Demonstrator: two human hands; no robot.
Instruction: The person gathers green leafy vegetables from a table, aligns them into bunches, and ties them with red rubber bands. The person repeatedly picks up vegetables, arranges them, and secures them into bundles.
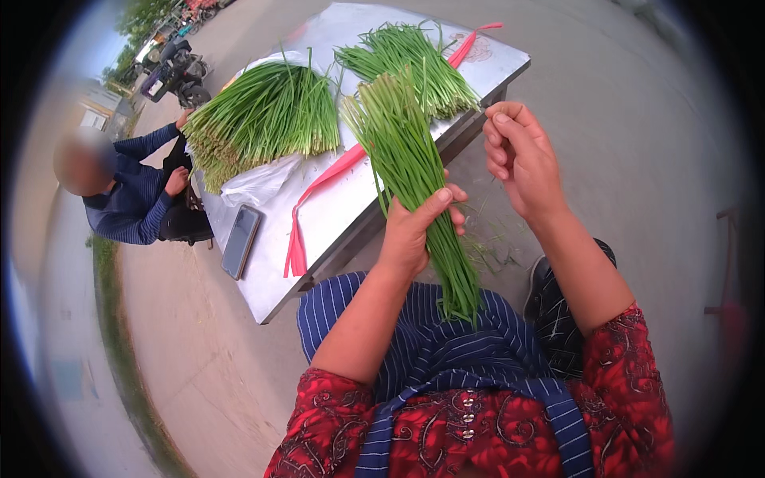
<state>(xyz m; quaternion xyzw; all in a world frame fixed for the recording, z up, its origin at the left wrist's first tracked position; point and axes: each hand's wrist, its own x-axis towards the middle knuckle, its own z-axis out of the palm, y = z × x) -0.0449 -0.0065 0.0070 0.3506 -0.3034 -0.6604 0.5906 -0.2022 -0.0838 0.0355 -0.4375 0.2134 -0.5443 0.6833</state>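
My left hand (418, 230) is closed around the middle of a bunch of garlic chives (412, 161), its pale stem ends pointing away over the table and its green tips hanging over my apron. My right hand (520, 149) is raised to the right, apart from the bunch, with thumb and forefinger pinched together; whether something thin is between them I cannot tell. On the metal-topped table (334, 209) lies a large heap of chives (269, 113) on a white plastic bag (260, 182). A smaller pile (412, 66) lies farther right. A red strip (323, 182) runs beneath the held bunch.
A smartphone (241, 242) lies near the table's left edge. Another red strip (469, 48) is under the smaller pile. Beyond the table's left side sits a person (134, 191) in a striped top. Chive scraps (490, 248) lie on the ground, and a parked motorcycle (176, 74) stands farther back.
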